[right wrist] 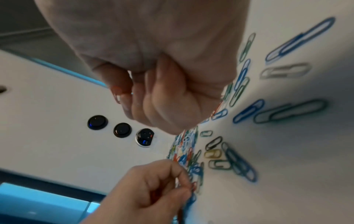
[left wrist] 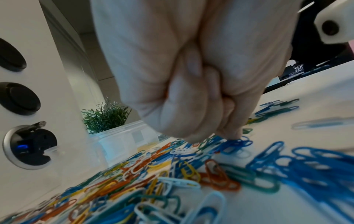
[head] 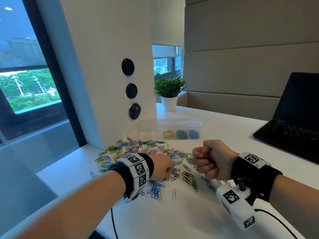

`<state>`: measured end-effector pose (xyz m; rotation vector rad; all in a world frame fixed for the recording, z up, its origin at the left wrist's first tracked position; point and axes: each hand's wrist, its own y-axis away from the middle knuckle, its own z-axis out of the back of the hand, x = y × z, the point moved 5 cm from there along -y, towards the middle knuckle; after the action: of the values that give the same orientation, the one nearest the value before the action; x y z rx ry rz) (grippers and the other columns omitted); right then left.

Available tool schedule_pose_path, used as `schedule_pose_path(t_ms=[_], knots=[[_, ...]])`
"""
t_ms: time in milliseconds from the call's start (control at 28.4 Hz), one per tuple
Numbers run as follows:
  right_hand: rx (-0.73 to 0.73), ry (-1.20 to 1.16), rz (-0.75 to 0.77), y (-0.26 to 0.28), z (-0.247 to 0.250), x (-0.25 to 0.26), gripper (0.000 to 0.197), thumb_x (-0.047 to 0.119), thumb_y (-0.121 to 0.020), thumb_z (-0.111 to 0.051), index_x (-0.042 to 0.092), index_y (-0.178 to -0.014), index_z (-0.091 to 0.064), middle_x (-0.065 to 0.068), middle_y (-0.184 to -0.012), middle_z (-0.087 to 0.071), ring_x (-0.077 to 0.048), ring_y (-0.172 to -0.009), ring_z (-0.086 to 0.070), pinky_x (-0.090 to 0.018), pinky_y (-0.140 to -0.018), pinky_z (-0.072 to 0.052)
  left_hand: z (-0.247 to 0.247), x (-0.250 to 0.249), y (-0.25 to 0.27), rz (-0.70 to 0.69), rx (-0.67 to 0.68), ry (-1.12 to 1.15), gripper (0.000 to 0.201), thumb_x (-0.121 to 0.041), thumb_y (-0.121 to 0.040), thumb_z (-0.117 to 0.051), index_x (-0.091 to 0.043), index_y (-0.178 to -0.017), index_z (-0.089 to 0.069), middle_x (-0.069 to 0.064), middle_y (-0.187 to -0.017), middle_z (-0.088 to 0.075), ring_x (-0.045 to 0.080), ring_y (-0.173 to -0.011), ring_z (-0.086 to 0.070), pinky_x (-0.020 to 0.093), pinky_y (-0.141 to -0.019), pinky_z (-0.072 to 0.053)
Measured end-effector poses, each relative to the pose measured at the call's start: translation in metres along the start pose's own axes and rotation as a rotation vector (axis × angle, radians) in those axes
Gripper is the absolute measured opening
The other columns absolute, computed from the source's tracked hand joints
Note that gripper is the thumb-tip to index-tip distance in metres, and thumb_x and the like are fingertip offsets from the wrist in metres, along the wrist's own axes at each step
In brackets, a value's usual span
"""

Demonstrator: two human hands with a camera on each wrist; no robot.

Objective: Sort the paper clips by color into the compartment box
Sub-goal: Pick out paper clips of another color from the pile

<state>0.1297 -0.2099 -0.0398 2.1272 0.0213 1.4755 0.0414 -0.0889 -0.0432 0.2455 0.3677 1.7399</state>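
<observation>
A pile of mixed-colour paper clips point(head: 146, 149) point(left wrist: 153, 174) spreads over the white table point(head: 224, 128). Behind it stands the clear compartment box point(head: 155, 124), holding yellow point(head: 168, 134), green point(head: 181, 134) and blue clips point(head: 194, 133) in separate cells. My left hand point(head: 170, 170) point(left wrist: 210, 136) reaches down into the pile; in the right wrist view the left hand point(right wrist: 189, 188) pinches a red clip point(right wrist: 193, 185). My right hand point(head: 198, 156) point(right wrist: 122, 97) hovers as a fist above the pile's right side, gripping red clips point(head: 203, 153) point(right wrist: 116, 94).
An open black laptop point(head: 293, 118) sits at the right. A potted plant point(head: 169, 94) stands behind the box. A white pillar with round sockets point(head: 134, 111) borders the pile on the left. Loose clips point(head: 174, 194) lie toward the near side, and a cable point(head: 114, 221) hangs below my left arm.
</observation>
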Motion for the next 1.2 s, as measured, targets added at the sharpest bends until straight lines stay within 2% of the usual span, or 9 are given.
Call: schedule_pose_path(t_ms=[70,211,387,528,704,881,1021,1127,1198], knots=[[0.002,-0.062,0.001,0.0,0.001,0.001,0.011,0.015,-0.071,-0.03,0.018,-0.061,-0.032,0.002,-0.059,-0.018,-0.01,-0.042,-0.017,-0.01,-0.039,-0.014,0.005,0.001,0.003,-0.009,-0.033,0.029,0.026,-0.018,-0.101,-0.044,-0.009,-0.115,-0.063,0.004,-0.108,-0.062,0.013,-0.085,-0.048,0.023,-0.075,-0.036],[-0.031,-0.091,-0.024,-0.002,0.002,-0.002,0.017,0.018,-0.076,-0.036,0.02,-0.06,-0.031,0.003,-0.059,-0.018,-0.009,-0.042,-0.017,-0.01,-0.035,-0.016,0.009,0.008,0.007,-0.042,-0.104,0.083,0.02,-0.022,-0.1,-0.051,-0.016,-0.114,-0.063,-0.012,-0.09,-0.049,0.005,-0.078,-0.042,0.018,-0.068,-0.031],[-0.09,-0.043,-0.052,-0.009,0.0,-0.008,0.029,0.019,-0.085,-0.037,0.021,-0.057,-0.031,0.004,-0.057,-0.019,-0.009,-0.041,-0.015,-0.011,-0.033,-0.015,0.001,0.009,0.001,-0.043,-0.125,0.07,0.024,-0.026,-0.098,-0.056,-0.017,-0.116,-0.068,-0.001,-0.116,-0.065,0.012,-0.095,-0.053,0.022,-0.081,-0.034],[-0.101,-0.02,-0.065,-0.012,0.002,-0.012,0.03,0.018,-0.089,-0.037,0.021,-0.059,-0.033,0.004,-0.058,-0.019,-0.009,-0.042,-0.014,-0.011,-0.036,-0.011,-0.001,0.009,-0.003,-0.003,-0.123,0.084,0.018,-0.026,-0.096,-0.059,-0.017,-0.109,-0.067,-0.003,-0.103,-0.06,0.011,-0.088,-0.048,0.025,-0.079,-0.038],[-0.105,-0.04,-0.064,-0.007,0.002,-0.01,0.026,0.017,-0.09,-0.037,0.016,-0.063,-0.04,0.003,-0.06,-0.023,-0.009,-0.042,-0.017,-0.012,-0.035,-0.012,-0.005,0.011,-0.008,0.029,-0.044,0.097,0.017,-0.016,-0.096,-0.053,-0.01,-0.104,-0.067,0.003,-0.098,-0.063,0.016,-0.085,-0.054,0.026,-0.077,-0.045],[-0.12,-0.068,-0.058,-0.003,0.002,-0.009,0.03,0.023,-0.094,-0.04,0.016,-0.065,-0.039,0.002,-0.059,-0.027,-0.009,-0.042,-0.018,-0.013,-0.033,-0.015,-0.011,0.011,-0.013,0.055,0.063,0.027,0.015,-0.01,-0.096,-0.046,-0.014,-0.086,-0.057,0.006,-0.084,-0.053,0.022,-0.077,-0.048,0.032,-0.07,-0.042],[-0.151,-0.029,-0.059,-0.004,0.005,-0.011,0.026,0.016,-0.092,-0.041,0.015,-0.066,-0.04,0.001,-0.059,-0.03,-0.009,-0.042,-0.019,-0.014,-0.031,-0.015,-0.005,0.011,-0.008,0.04,0.023,0.056,0.019,-0.011,-0.097,-0.043,-0.011,-0.091,-0.06,0.006,-0.086,-0.053,0.02,-0.077,-0.048,0.027,-0.07,-0.042],[-0.174,-0.013,-0.067,-0.006,0.01,-0.013,0.02,0.012,-0.09,-0.041,0.011,-0.071,-0.045,-0.002,-0.06,-0.036,-0.009,-0.042,-0.021,-0.014,-0.03,-0.019,0.006,0.014,0.002,0.012,-0.022,0.099,0.024,-0.015,-0.1,-0.041,-0.005,-0.1,-0.063,0.003,-0.086,-0.055,0.011,-0.064,-0.046,0.017,-0.057,-0.038],[-0.207,0.023,-0.075,-0.008,0.013,-0.014,0.017,0.01,-0.092,-0.043,0.008,-0.077,-0.051,-0.003,-0.06,-0.04,-0.01,-0.042,-0.023,-0.015,-0.03,-0.02,0.013,0.018,0.007,-0.004,-0.051,0.151,0.022,-0.018,-0.1,-0.042,-0.009,-0.097,-0.061,0.002,-0.085,-0.056,0.007,-0.061,-0.044,0.015,-0.054,-0.036]])
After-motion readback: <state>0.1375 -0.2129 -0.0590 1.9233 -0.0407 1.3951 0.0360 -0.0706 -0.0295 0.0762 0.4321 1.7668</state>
